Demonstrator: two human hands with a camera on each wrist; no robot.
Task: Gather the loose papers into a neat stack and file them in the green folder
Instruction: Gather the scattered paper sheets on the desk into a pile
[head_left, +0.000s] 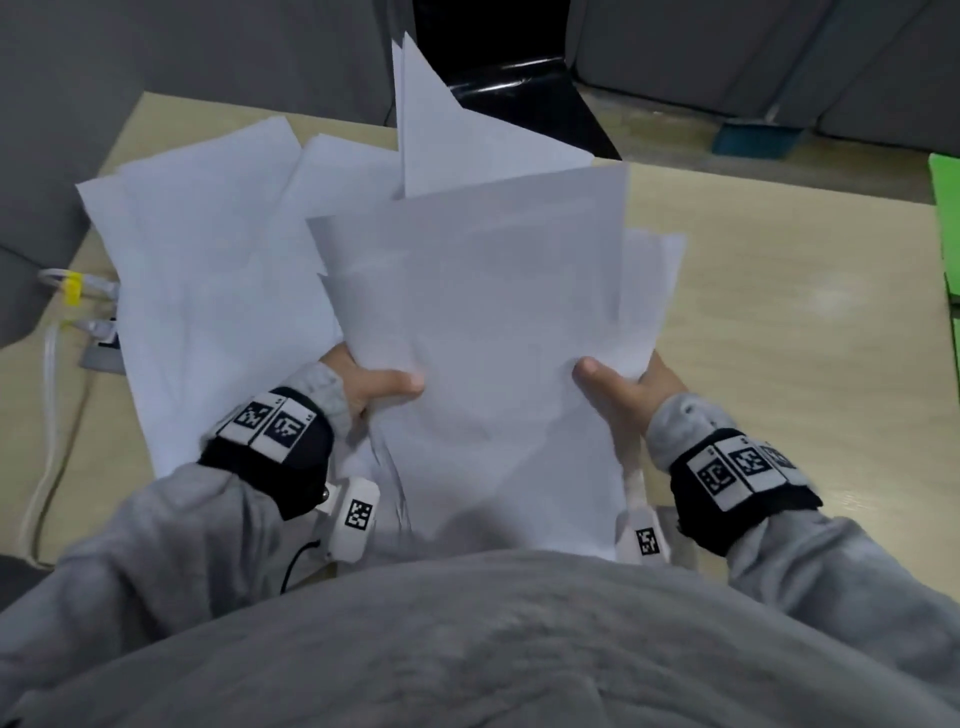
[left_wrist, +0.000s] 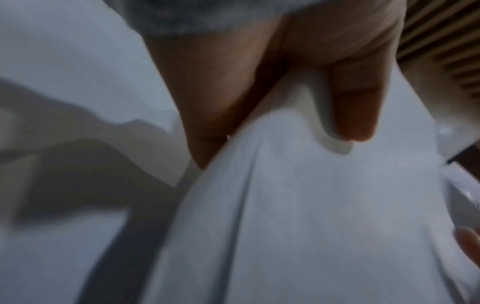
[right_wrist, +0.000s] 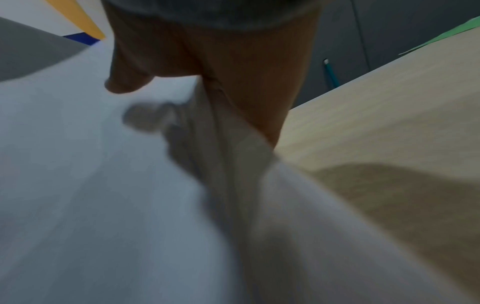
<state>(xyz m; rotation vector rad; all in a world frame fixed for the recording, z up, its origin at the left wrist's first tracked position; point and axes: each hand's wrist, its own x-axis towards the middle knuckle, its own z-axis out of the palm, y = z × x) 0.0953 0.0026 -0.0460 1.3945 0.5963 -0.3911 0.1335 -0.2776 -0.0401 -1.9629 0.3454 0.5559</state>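
I hold an uneven bundle of white papers (head_left: 483, 322) above the table, its sheets fanned and one corner sticking up at the back. My left hand (head_left: 371, 387) grips the bundle's near left edge, thumb on top. My right hand (head_left: 621, 387) grips the near right edge the same way. In the left wrist view my left hand (left_wrist: 298, 92) pinches the papers (left_wrist: 311, 205). In the right wrist view my right hand (right_wrist: 221, 86) clamps the sheets (right_wrist: 103, 185). More loose papers (head_left: 208, 270) lie spread on the table at the left. The green folder (head_left: 948, 223) lies at the table's far right edge.
The light wooden table (head_left: 779, 338) has bare surface to the right of the bundle. White cables with yellow tags (head_left: 72, 291) lie at the left edge. A black chair (head_left: 519, 78) stands behind the table, grey partitions beyond it.
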